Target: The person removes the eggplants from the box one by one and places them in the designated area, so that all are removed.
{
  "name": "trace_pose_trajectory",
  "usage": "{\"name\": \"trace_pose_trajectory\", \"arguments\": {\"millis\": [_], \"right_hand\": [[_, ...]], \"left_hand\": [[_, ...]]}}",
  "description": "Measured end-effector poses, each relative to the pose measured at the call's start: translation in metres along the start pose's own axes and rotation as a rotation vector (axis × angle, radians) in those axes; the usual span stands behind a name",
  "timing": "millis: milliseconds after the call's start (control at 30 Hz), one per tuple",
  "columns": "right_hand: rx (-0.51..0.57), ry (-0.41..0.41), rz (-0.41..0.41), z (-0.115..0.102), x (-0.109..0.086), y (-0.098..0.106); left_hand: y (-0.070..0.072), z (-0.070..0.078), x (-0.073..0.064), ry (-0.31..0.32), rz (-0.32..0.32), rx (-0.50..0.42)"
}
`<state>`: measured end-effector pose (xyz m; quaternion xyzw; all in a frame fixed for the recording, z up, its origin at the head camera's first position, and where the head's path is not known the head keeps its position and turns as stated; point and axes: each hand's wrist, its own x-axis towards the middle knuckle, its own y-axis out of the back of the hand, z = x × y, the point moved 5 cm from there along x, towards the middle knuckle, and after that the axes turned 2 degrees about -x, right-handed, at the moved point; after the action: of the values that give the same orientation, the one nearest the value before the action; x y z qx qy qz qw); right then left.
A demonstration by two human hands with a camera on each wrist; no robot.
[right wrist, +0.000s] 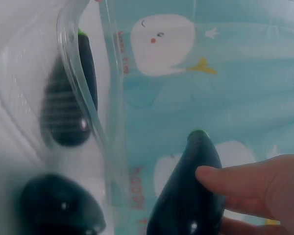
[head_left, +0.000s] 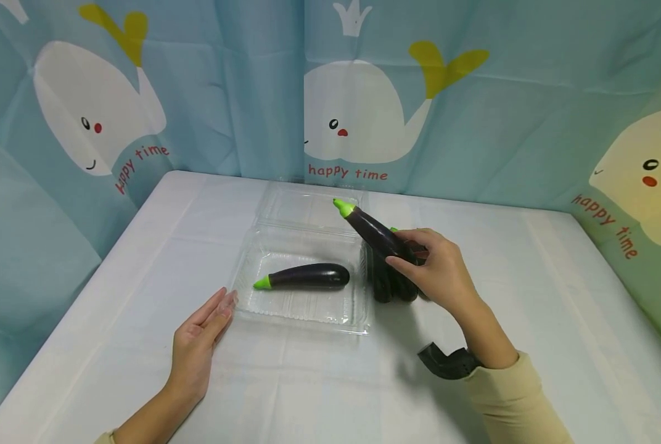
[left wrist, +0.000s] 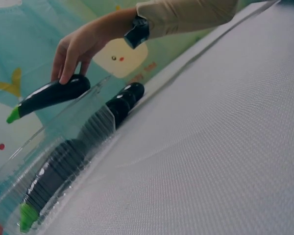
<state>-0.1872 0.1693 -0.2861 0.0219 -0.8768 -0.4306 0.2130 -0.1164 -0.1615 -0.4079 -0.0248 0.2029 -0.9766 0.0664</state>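
Note:
My right hand (head_left: 438,265) pinches an eggplant (head_left: 379,233) by its thick dark end, tilted with the bright green stem pointing up and left. It hangs in the air over the right edge of a clear plastic box (head_left: 308,313). Inside the box lies another eggplant (head_left: 310,276), green tip to the left; the left wrist view shows this eggplant (left wrist: 51,171) through the clear wall. My left hand (head_left: 200,339) touches the box's near left corner with its fingers straight. Several more eggplants (head_left: 383,285) lie together right of the box, partly hidden by the right hand and its eggplant.
The box's clear lid (head_left: 308,206) lies folded back toward the curtain (head_left: 269,92). A white cloth covers the table (head_left: 158,259). A black curved device (head_left: 447,362) is worn on the right wrist, by the beige sleeve (head_left: 510,394).

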Motion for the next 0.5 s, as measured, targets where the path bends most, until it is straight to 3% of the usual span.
{"name": "trace_pose_trajectory", "arguments": {"millis": [500], "right_hand": [[-0.045,-0.075,0.056,0.023,-0.010,0.031]], "left_hand": [[-0.001,0.001,-0.001,0.002,0.000,-0.002]]}}
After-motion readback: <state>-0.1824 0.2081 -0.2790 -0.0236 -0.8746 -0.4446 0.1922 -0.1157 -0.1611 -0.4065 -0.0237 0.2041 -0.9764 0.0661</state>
